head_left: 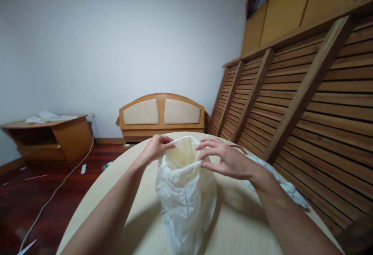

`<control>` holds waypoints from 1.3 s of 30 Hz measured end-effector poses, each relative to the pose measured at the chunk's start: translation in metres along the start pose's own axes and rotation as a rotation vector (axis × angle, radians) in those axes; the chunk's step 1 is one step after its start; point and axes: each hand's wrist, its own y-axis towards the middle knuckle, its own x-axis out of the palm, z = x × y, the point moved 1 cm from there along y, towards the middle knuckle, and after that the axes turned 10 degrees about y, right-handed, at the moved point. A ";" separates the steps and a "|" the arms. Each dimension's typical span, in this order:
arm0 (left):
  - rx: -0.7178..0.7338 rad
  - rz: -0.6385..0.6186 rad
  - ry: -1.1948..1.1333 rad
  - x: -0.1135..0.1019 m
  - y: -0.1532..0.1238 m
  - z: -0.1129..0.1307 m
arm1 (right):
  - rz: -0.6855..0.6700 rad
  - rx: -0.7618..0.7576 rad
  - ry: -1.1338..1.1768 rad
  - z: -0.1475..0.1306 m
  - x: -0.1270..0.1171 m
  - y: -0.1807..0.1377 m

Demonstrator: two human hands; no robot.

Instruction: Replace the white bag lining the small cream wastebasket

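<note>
A white plastic bag [186,196] stands upright on a pale round table [247,227], its mouth open at the top. My left hand [157,148] is closed on the left rim of the bag's mouth, pinching the plastic. My right hand [224,158] rests against the right rim with its fingers stretched and slightly spread, the fingertips touching the plastic. Both forearms reach in from the bottom of the view on either side of the bag.
More crumpled white plastic [285,187] lies on the table behind my right arm. A slatted wooden bed frame [305,91] leans at the right. A headboard [161,115] stands against the far wall, a low wooden cabinet [49,138] at left, a white cable [58,187] on the floor.
</note>
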 end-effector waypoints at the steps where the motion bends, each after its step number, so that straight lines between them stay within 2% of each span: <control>1: -0.017 -0.023 -0.033 0.001 0.000 0.000 | -0.005 0.012 0.022 0.000 0.000 0.000; 6: -0.063 -0.087 -0.026 0.007 -0.002 0.001 | -0.063 0.099 0.129 0.003 0.001 -0.001; 12: -0.059 -0.183 -0.007 0.016 0.004 -0.011 | -0.126 0.135 0.158 0.009 0.003 -0.003; 15: -0.044 -0.115 0.024 0.016 0.003 -0.007 | -0.116 0.142 0.160 0.012 0.003 -0.003; 17: 0.012 -0.004 0.067 0.013 -0.003 0.006 | -0.102 0.153 0.162 0.015 0.004 -0.003; 19: 0.132 0.045 0.102 0.010 -0.013 0.025 | -0.082 0.172 0.162 0.018 0.004 -0.004; 20: 0.213 0.024 0.117 0.009 -0.018 0.034 | -0.068 0.181 0.159 0.020 0.004 -0.005; 22: 0.356 -0.097 0.147 0.011 -0.028 0.048 | -0.034 0.201 0.145 0.026 0.004 -0.007; 24: 0.433 -0.210 0.196 0.016 -0.033 0.053 | 0.008 0.220 0.123 0.031 0.003 -0.010; 26: 0.463 -0.239 0.263 0.023 -0.032 0.049 | 0.041 0.242 0.106 0.035 0.002 -0.013; 32: 0.554 -0.141 0.508 0.033 -0.023 0.029 | 0.083 0.294 0.081 0.033 0.001 -0.014; 39: 0.516 0.019 0.498 0.041 -0.027 0.043 | 0.147 0.307 -0.031 0.029 0.006 -0.007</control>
